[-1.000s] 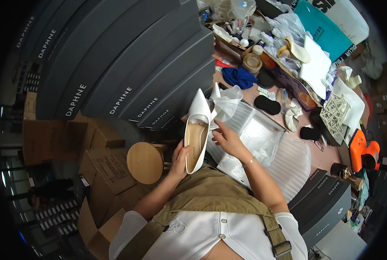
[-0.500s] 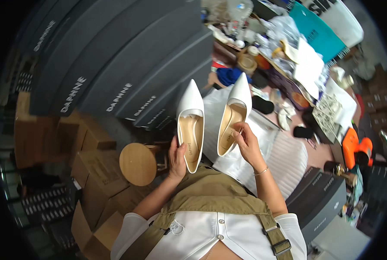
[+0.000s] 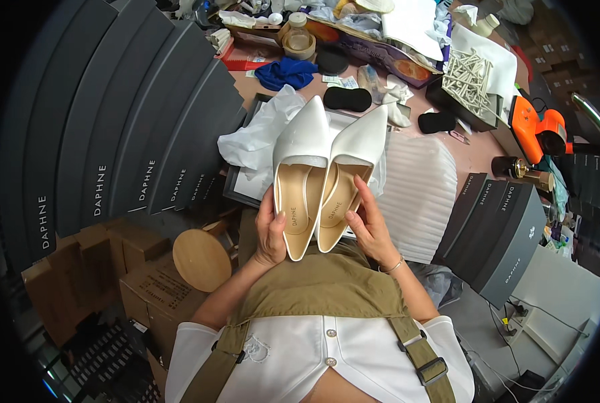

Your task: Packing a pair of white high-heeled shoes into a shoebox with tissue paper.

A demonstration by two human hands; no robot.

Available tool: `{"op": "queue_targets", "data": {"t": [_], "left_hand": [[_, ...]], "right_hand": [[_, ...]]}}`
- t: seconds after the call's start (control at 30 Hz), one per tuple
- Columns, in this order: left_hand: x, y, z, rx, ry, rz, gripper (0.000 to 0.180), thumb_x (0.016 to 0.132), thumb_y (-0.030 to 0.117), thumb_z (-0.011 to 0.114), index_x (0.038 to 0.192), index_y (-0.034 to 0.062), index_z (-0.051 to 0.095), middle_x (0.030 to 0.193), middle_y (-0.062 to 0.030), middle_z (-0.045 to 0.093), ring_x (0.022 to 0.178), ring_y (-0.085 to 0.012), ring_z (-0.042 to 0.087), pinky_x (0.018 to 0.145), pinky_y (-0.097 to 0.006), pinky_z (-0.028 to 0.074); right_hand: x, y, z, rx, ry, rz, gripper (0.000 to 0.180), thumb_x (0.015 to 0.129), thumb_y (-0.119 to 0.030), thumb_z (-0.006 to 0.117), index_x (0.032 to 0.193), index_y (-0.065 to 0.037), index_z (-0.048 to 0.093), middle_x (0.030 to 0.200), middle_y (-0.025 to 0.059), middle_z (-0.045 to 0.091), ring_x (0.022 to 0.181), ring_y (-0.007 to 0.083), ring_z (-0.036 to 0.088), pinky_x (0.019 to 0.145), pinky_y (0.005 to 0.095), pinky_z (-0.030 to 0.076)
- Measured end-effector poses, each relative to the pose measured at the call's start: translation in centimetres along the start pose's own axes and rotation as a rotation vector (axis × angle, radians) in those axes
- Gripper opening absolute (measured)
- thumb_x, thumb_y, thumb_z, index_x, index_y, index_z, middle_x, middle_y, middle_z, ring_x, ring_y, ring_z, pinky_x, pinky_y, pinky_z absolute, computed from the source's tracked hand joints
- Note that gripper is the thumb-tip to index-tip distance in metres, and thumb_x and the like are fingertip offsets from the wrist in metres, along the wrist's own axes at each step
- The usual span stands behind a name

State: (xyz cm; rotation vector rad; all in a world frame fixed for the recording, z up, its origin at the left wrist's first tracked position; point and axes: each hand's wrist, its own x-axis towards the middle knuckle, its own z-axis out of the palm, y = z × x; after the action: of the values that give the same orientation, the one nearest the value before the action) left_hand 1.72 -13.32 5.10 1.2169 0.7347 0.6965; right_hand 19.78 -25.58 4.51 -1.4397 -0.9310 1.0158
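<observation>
Two white pointed-toe shoes with beige insoles are held side by side in front of me, toes pointing away and soles down. My left hand (image 3: 270,232) grips the left shoe (image 3: 302,134) around its heel end, thumb along the inner side. Around the back part of the right shoe (image 3: 362,138) is my right hand (image 3: 370,232), its fingers against the outer side and the rim. The shoes touch along their inner edges. Behind them lies an open dark shoe box (image 3: 246,181) with crumpled white tissue paper (image 3: 263,138) in it.
Dark shoe boxes (image 3: 122,127) are stacked high at left, with more boxes (image 3: 491,228) at right. The table (image 3: 471,151) bears a ribbed white foam sheet (image 3: 421,195), a blue cloth (image 3: 285,72), black pads (image 3: 347,99) and an orange tool (image 3: 527,127). A wooden stool (image 3: 201,260) stands lower left.
The two shoes have come together from apart, and both hands have drawn closer. The view has turned to the right, showing more of the table and the open box.
</observation>
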Motion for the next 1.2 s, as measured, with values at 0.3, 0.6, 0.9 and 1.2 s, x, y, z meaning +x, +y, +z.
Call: {"op": "queue_targets", "data": {"t": [0.3,0.6,0.9,1.2], "left_hand": [[0.2,-1.4,-0.3,0.032,0.036,-0.100,0.051,0.097,0.022,0.041,0.140,-0.0067,0.034,0.134,-0.0139,0.048,0.121,-0.0181,0.046,0.103,-0.030,0.033],[-0.3,-2.2,-0.7,-0.001,0.095,-0.139,0.049,0.098,0.019,0.044,0.139,-0.0071,0.035,0.128,-0.0123,0.052,0.115,-0.0151,0.049,0.099,-0.027,0.037],[-0.3,-1.6,-0.1,0.041,0.092,-0.089,0.049,0.097,0.019,0.048,0.138,-0.0064,0.036,0.126,-0.0120,0.053,0.111,-0.0144,0.050,0.096,-0.027,0.039],[2.8,0.3,-3.1,-0.594,-0.115,-0.677,0.048,0.091,0.023,0.035,0.127,-0.0066,0.048,0.098,-0.0163,0.064,0.089,-0.0230,0.063,0.080,-0.033,0.052]], "right_hand": [[1.0,0.0,0.4,0.069,0.075,0.078,0.058,0.096,-0.017,0.056,0.147,-0.004,0.030,0.086,0.0000,0.048,0.071,0.0073,0.039,0.065,0.0230,0.038],[1.4,0.2,0.3,0.084,-0.011,0.205,0.058,0.098,-0.014,0.052,0.149,-0.007,0.027,0.108,-0.0005,0.047,0.080,0.0064,0.039,0.071,0.0200,0.037],[1.5,0.3,0.2,0.078,-0.015,0.185,0.059,0.098,-0.013,0.052,0.150,-0.007,0.024,0.112,0.0002,0.049,0.079,0.0068,0.041,0.070,0.0214,0.038],[2.6,-0.7,-3.0,0.771,0.102,0.402,0.051,0.097,-0.014,0.048,0.145,-0.005,0.032,0.102,0.0169,0.062,0.074,0.0156,0.058,0.066,0.0289,0.051]]}}
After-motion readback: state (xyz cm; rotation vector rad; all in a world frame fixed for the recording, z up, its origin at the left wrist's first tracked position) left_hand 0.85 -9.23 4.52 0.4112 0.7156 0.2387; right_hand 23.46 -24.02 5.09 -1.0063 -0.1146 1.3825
